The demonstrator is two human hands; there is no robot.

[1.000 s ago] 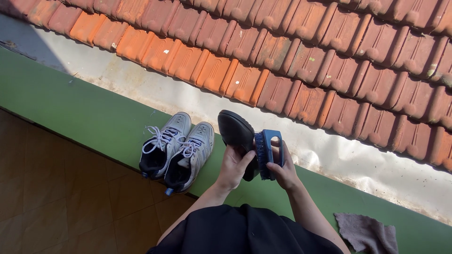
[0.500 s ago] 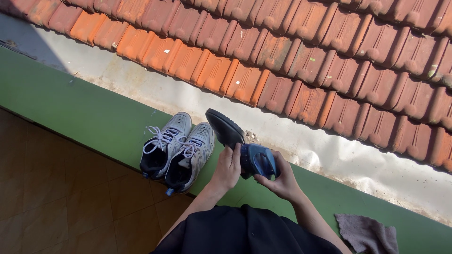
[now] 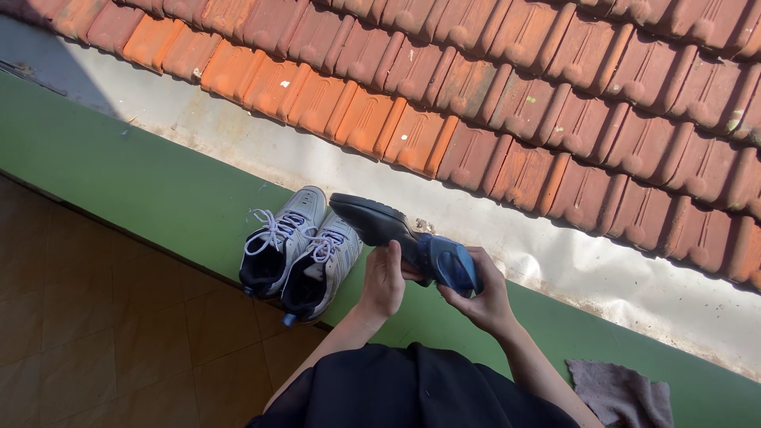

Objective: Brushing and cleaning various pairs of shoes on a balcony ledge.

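My left hand grips a black shoe near its heel, holding it above the green ledge with the toe pointing left. My right hand holds a blue scrub brush pressed against the shoe's rear part. A pair of grey sneakers with pale purple laces stands on the ledge just left of my hands, partly under the black shoe's toe.
A grey rag lies on the ledge at the lower right. Beyond the ledge runs a pale concrete gutter, then a roof of red clay tiles. Brown floor tiles fill the lower left.
The black shoe has tipped from upright to nearly level, toe swinging left. The brush has turned from bristles showing beside the shoe to lying over its rear part.
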